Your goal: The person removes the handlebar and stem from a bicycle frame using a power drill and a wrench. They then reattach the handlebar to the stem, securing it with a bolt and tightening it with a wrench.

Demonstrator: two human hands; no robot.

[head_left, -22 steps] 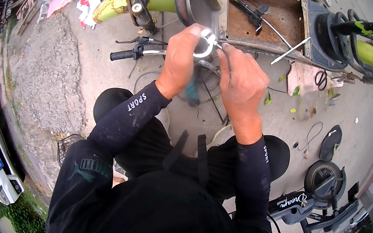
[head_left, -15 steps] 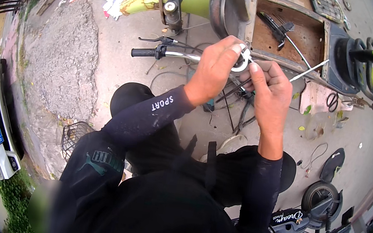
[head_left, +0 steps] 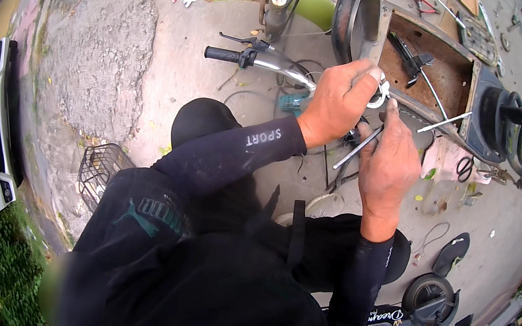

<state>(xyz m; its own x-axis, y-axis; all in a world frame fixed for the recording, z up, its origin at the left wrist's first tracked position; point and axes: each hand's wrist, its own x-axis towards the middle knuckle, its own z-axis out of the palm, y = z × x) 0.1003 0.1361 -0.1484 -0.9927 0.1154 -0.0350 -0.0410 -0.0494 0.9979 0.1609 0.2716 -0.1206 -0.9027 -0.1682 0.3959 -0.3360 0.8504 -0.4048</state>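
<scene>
My left hand (head_left: pixel 342 101) is closed, pinching a white ring-shaped clamp (head_left: pixel 381 94) between thumb and fingertips. Facing it, my right hand (head_left: pixel 392 158) is closed around a thin grey metal rod (head_left: pixel 358 148), whose free end slants down to the left. The right fingertips are close to the ring; whether they touch it I cannot tell. Beneath my hands, a chrome handlebar (head_left: pixel 285 70) with a black grip (head_left: pixel 222 54) and brake lever reaches out to the left, its other end partly covered by my hands.
Beyond my hands stands a stripped scooter frame with a rusty open box (head_left: pixel 441 95) and a yellow-green fender (head_left: pixel 316 7). A teal power tool (head_left: pixel 292 103) and cables lie below the handlebar. Scissors (head_left: pixel 465 168) are at the right. A wire basket (head_left: pixel 100 170) sits left of me.
The view has shifted, so the scene sits further right and lower. My right hand has drawn slightly down from the ring, and the metal rod now shows plainly in it. My left hand keeps the ring.
</scene>
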